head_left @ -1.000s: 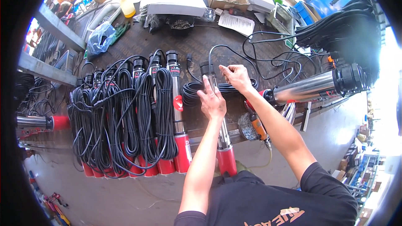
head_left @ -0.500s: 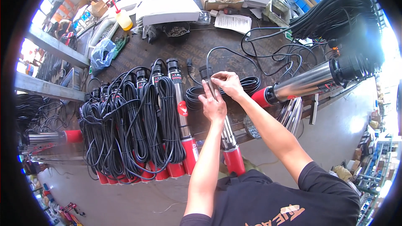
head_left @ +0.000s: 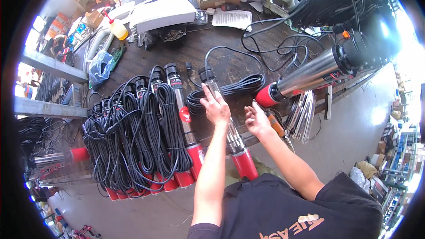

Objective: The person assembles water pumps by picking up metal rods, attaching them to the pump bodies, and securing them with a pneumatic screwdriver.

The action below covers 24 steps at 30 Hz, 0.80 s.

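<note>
Centre frame, our left hand (head_left: 217, 109) lies with fingers spread on the steel pump (head_left: 234, 139), whose long axis slants down rightward; our right hand (head_left: 257, 120), apart to its right, half curls, its pinch hidden from us

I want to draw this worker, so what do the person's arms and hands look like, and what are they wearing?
The left hand and right hand have no gloves, and no watch shows on the wrists. The forearms are bare. The shirt is dark, nearly black, with short sleeves and a tan-orange print.
</note>
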Available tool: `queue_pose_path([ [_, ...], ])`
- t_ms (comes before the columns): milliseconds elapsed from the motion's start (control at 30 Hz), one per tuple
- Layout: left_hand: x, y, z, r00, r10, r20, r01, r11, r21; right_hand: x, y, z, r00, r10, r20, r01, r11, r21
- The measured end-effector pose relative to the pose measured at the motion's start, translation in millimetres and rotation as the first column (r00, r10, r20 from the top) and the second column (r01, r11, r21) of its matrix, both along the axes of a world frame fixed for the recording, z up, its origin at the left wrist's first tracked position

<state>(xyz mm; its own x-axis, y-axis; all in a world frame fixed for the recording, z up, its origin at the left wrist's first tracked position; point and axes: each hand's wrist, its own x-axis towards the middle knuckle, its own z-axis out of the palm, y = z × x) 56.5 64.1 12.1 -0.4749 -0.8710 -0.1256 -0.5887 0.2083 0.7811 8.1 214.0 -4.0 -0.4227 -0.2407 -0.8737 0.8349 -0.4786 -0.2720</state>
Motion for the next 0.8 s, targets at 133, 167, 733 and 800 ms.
queue_pose_path([
  [133, 0.5, 0.6, 2.2, 1.0, -0.001, 0.002, 0.001, 1.0, 0.01, 2.3, 58.8, -10.0, 0.891, -0.378, 0.251, 0.401, 0.915, -0.046],
  [167, 1.0, -0.3, 2.7, 1.0, 0.001, 0.013, -0.002, 1.0, 0.024, -3.0, 61.1, -7.5, 0.824, -0.45, 0.344, 0.485, 0.874, -0.019],
  [733, -4.6, 4.2, 4.1, 0.998, -0.018, 0.067, 0.019, 1.0, -0.016, 70.6, 50.2, 141.9, 0.419, 0.097, -0.903, 0.368, 0.891, 0.267],
  [800, -4.8, 3.6, 7.2, 0.998, -0.023, 0.058, 0.023, 1.0, 0.0, 68.5, 64.6, 121.7, 0.355, 0.33, -0.875, 0.35, 0.821, 0.452],
])
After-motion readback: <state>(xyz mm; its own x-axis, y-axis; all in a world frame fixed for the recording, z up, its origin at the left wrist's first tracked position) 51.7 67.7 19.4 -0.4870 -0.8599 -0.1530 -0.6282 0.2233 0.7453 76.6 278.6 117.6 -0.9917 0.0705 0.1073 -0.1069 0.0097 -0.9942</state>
